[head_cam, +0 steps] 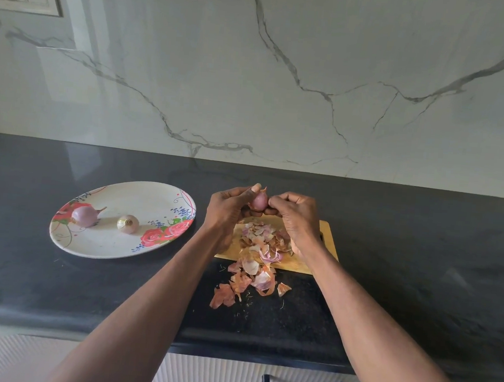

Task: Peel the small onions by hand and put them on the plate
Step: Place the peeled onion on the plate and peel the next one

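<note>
1. Both hands are raised above the cutting board (329,237), a small onion (259,200) held between them, over a heap of peelings (257,252) that spills off the board onto the dark surface (422,251).
2. Risk: the onion looks smooth and mostly bare, with only a scrap of dry skin standing at its tip; a hard tug at that scrap could pop the bulb out of the fingers and send it down among the peelings or rolling off the surface.
3. Risk: a pull that goes too deep could tear away good flesh with the skin.
4. The left hand (227,210) is curled around the onion from the left, thumb up near the tip.
5. The right hand (294,216) pinches at the onion's right side, fingers bent tight.
6. Two peeled onions (85,215) already lie on the flowered plate (141,190), well to the left of the board.
</note>
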